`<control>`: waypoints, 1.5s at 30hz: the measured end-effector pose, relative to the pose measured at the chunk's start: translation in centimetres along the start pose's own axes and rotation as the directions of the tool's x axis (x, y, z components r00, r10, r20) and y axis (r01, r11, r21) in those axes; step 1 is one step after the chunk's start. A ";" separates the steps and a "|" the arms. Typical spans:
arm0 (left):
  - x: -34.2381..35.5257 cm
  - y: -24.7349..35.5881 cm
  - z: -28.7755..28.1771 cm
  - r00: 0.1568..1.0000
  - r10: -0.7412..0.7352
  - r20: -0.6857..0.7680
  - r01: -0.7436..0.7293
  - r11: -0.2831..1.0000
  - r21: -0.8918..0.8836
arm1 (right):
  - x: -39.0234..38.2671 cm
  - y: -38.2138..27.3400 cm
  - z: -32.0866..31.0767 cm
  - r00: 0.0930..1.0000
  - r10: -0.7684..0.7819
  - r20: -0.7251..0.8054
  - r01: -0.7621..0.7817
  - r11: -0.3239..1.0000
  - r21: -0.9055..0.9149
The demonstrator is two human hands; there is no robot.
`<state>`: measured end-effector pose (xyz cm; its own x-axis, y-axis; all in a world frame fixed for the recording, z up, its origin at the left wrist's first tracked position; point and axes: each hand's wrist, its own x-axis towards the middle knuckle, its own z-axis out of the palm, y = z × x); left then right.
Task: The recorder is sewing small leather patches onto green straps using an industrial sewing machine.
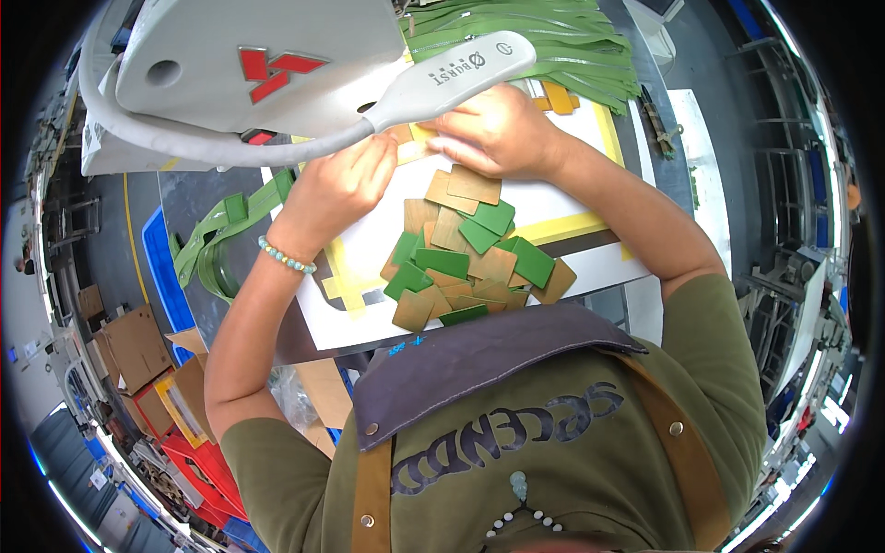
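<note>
Close under the sewing machine head (pixel 267 74), my two hands meet around a small tan leather piece (pixel 413 152). My left hand (pixel 346 189) is closed, its fingertips pinching the near-left end of that piece. My right hand (pixel 493 134) has its fingers curled at the piece's other end. A grey gooseneck lamp (pixel 452 78) hides part of the right fingers and the spot beyond them. Just nearer to me lies a loose pile of rounded leather pieces, some tan (pixel 493 265) and some green (pixel 442 263), overlapping one another.
The pile rests on a white work board (pixel 369 318) edged with yellow tape (pixel 558 226). Green straps (pixel 230 221) hang at the left; a bundle of green strips (pixel 553 41) covers the far side. Slim hand tools (pixel 659 124) lie at right. Cardboard boxes (pixel 134 346) stand on the floor.
</note>
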<state>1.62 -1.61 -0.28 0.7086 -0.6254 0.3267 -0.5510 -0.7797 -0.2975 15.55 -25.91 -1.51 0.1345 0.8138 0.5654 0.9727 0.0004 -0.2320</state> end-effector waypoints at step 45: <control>-0.2 1.8 1.0 0.922 -0.376 -0.097 0.290 0.832 -0.473 | 0.9 -0.3 0.9 0.992 -0.096 0.086 0.098 0.995 -0.013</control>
<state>0.94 -2.85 -1.77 0.8175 -0.2865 0.4997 -0.4617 -0.8447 0.2710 15.19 -24.64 -1.64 0.0233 0.8569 0.5149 0.9835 0.0727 -0.1655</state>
